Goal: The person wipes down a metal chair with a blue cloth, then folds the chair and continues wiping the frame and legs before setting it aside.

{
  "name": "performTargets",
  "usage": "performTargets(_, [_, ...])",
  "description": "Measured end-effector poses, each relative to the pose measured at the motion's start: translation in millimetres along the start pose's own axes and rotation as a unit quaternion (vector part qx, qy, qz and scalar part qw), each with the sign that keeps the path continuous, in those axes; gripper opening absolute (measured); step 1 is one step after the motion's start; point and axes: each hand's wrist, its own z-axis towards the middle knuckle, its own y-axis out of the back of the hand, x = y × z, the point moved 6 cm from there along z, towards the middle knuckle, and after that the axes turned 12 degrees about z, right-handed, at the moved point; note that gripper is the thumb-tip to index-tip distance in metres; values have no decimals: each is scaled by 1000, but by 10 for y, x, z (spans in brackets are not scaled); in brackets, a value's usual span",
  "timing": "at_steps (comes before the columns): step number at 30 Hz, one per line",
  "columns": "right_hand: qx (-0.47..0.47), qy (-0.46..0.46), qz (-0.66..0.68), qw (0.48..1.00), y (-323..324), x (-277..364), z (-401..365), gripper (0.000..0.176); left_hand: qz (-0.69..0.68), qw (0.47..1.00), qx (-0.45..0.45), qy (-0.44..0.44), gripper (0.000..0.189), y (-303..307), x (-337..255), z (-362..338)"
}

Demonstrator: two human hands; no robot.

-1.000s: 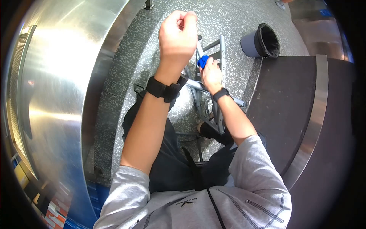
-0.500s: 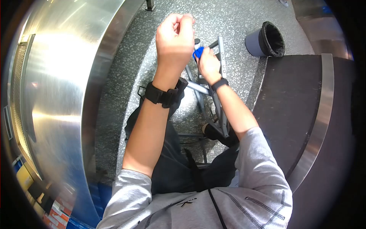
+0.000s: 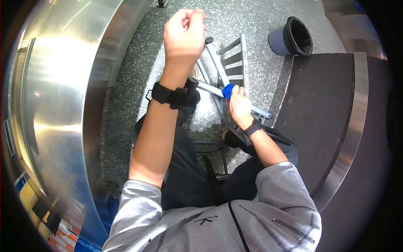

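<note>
A grey metal frame [image 3: 245,63] with several bars and dark slats stands on the speckled floor between my legs. My right hand [image 3: 240,106] is closed round a bright blue cloth [image 3: 227,91], which touches the frame where two tubes cross. Raised higher at the upper middle, my left hand [image 3: 184,32] has its fingers curled in; what they hold, if anything, is hidden. It overlaps the view of the frame's left side, and I cannot tell whether it touches a tube.
A curved stainless steel counter [image 3: 58,96] runs along the left. On the right is a dark surface with a metal edge [image 3: 350,126]. A grey bin with a black liner [image 3: 280,40] stands at the upper right.
My right hand has moved down and slightly right with the blue cloth, uncovering the frame's upper bars and slats. My left hand appears slightly higher and further left.
</note>
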Motion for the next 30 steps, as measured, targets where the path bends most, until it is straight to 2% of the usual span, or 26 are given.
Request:
performTargets(3, [1, -13, 29, 1000, 17, -10, 16, 35, -3, 1000, -19, 10, 24, 52, 27, 28])
performTargets(7, [-44, -30, 164, 985, 207, -23, 217, 45, -13, 1000, -12, 11, 24, 58, 32, 39])
performTargets(11, [-2, -137, 169, 976, 204, -136, 574, 56, 1, 1000, -7, 27, 21, 41, 24, 36])
performTargets(16, [38, -213, 129, 968, 267, -257, 597, 60, 14, 999, -10, 49, 21, 110, -7, 47])
performTargets(18, [38, -229, 120, 965, 262, -487, 576, 61, 14, 999, -7, 36, 20, 133, 71, 103])
performTargets(22, [45, -329, 85, 939, 378, -1205, 506, 63, 14, 1000, 4, 27, 20, 121, 104, 122])
performTargets(24, [-4, -322, 111, 940, 315, -1629, 384, 63, 8, 1000, 5, 24, 20, 108, 98, 118])
performTargets(26, [-55, -299, 207, 930, 361, -1715, 272, 60, 3, 1000, 4, 18, 20, 100, 82, 118])
performTargets(27, [-103, -255, 271, 922, 363, -1697, 257, 55, 1, 1000, 5, 16, 20, 90, 74, 113])
performTargets(28, [-158, -208, 289, 921, 632, -1350, 231, 46, 0, 1000, 6, 13, 20, 76, 70, 110])
performTargets(30, [-182, -119, 383, 898, 797, -816, 260, 40, -11, 1000, -5, 10, 20, 80, 88, 119])
